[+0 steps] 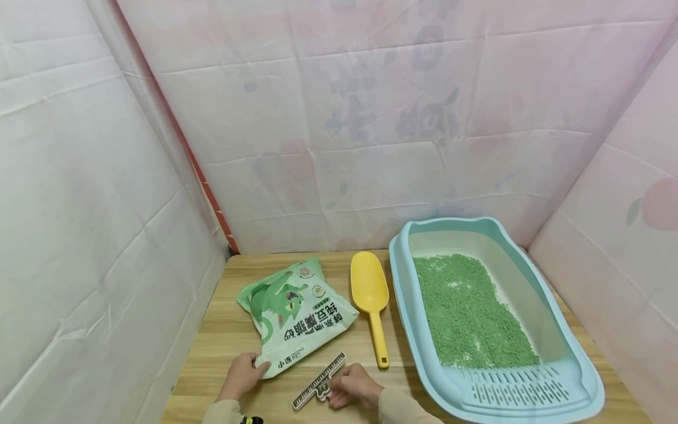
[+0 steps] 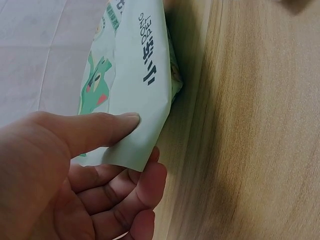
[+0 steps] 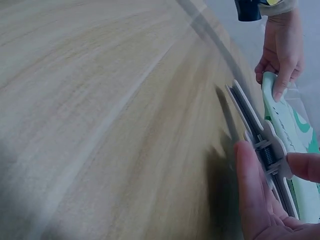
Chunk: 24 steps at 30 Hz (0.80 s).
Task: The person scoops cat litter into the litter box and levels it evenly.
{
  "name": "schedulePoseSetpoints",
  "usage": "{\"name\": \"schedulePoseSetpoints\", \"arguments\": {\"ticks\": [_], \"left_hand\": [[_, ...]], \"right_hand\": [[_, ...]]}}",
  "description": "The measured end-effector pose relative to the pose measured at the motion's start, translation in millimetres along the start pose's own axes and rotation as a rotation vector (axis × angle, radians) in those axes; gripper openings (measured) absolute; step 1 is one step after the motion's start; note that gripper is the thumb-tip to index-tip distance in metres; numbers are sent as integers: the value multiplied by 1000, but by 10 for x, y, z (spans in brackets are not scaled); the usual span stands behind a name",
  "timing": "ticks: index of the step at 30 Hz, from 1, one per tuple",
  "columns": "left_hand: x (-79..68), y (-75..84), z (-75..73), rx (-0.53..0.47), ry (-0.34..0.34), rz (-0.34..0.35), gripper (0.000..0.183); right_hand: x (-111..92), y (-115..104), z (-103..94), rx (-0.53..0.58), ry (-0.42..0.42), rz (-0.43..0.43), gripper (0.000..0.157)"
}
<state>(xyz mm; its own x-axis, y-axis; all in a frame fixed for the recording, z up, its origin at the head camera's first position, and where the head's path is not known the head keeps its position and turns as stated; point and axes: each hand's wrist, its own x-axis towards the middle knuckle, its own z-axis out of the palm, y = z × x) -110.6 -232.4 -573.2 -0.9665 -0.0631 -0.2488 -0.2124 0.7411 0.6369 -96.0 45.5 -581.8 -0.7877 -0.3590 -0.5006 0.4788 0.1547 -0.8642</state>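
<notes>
A pale green cat litter bag (image 1: 302, 315) with a printed cat lies on the wooden table. My left hand (image 1: 243, 376) pinches the bag's near left corner, thumb on top and fingers beneath, as the left wrist view shows of the bag (image 2: 132, 85). In my right hand (image 1: 354, 386) is a long sealing clip (image 1: 320, 383) with a piano-key pattern, held just in front of the bag's near edge. The right wrist view shows the clip's (image 3: 267, 150) spring between thumb and fingers.
A yellow scoop (image 1: 369, 288) lies right of the bag, handle toward me. Beyond it on the right stands a light blue litter box (image 1: 405, 294) holding green litter pellets (image 1: 466, 312). White printed cloth (image 1: 371, 118) walls surround the wooden table (image 1: 206, 347).
</notes>
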Motion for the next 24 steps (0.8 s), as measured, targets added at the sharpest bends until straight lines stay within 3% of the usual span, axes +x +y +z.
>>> {"name": "schedulePoseSetpoints", "arguments": {"ticks": [24], "left_hand": [[-15, 13, -12, -12, -2, -9, 28]], "right_hand": [[-62, 37, -9, -67, -42, 81, 18]]}}
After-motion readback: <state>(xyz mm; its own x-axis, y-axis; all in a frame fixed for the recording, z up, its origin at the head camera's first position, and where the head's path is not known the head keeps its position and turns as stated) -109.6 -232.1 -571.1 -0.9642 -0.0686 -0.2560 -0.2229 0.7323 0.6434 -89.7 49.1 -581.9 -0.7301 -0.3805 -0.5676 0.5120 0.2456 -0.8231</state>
